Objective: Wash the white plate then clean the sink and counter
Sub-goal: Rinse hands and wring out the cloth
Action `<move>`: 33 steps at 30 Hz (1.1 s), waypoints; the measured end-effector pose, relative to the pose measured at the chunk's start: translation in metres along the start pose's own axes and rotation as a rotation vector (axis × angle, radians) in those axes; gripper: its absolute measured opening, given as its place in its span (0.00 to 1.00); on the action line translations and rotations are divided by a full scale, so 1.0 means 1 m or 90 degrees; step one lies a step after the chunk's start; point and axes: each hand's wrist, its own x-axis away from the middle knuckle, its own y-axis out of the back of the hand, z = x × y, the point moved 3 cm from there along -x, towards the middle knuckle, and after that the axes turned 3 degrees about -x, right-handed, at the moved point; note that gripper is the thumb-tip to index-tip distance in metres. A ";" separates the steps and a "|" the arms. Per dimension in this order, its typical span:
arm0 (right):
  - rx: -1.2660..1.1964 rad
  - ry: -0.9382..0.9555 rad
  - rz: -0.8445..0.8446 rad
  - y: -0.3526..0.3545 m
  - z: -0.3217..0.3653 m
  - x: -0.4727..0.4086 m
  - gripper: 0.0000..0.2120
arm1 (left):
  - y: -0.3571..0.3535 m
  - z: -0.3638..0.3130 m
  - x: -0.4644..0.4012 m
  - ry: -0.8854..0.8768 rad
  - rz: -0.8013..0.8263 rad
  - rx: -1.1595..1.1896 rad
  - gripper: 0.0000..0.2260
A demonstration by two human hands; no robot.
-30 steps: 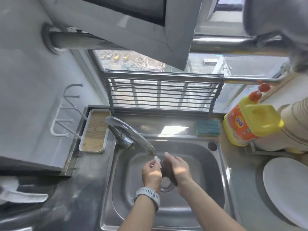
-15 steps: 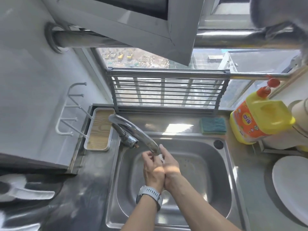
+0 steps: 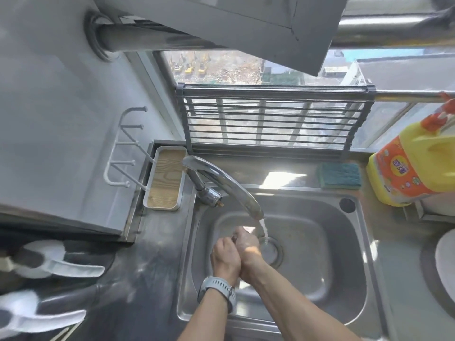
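Stainless steel sink (image 3: 327, 286) fills the middle of the view, its tap (image 3: 236, 190) sending a thin stream onto the drain. Both hands are pressed together over the basin, just at nine o'clock of the stream: the left hand (image 3: 225, 254), with a grey watch on its wrist, lies against the right hand (image 3: 247, 244), fingers folded into each other; whether something small is held between them I cannot tell. Forearms reach in from six o'clock, wrists bent down.

At three o'clock of the sink, the white plate (image 3: 446, 264) lies flat on the tabletop (image 3: 403, 279), cut off by the frame edge. It is probably stiff, breakable and slick once wet, so best gripped at the rim with both hands. A green sponge (image 3: 339, 175) and yellow detergent bottle (image 3: 416, 168) wait at one o'clock.
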 end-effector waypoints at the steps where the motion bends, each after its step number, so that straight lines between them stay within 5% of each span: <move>1: -0.005 0.013 -0.023 -0.002 -0.001 -0.001 0.11 | 0.000 0.004 -0.001 0.003 0.003 -0.013 0.16; 8: -0.070 -0.087 0.040 0.013 -0.016 0.025 0.14 | 0.006 0.011 0.013 -0.033 0.064 -0.136 0.24; 13: -0.005 -0.103 0.164 0.055 0.005 0.072 0.15 | 0.028 0.005 0.034 0.113 0.292 0.022 0.20; 16: 0.052 -0.068 0.202 0.083 0.021 0.098 0.21 | 0.047 -0.013 0.054 0.072 0.386 0.002 0.10; 21: 0.164 0.042 0.271 0.090 0.050 0.159 0.23 | 0.065 -0.046 0.085 -0.102 0.411 -0.089 0.17; 24: 0.259 0.151 0.202 0.101 0.067 0.180 0.20 | 0.074 -0.064 0.104 -0.179 0.417 -0.080 0.19; 30: 0.703 0.453 0.052 0.108 0.107 0.233 0.19 | 0.087 -0.090 0.131 -0.314 0.470 -0.057 0.16; 33: 0.701 0.532 -0.018 0.118 0.123 0.248 0.20 | 0.089 -0.099 0.133 -0.388 0.435 -0.058 0.19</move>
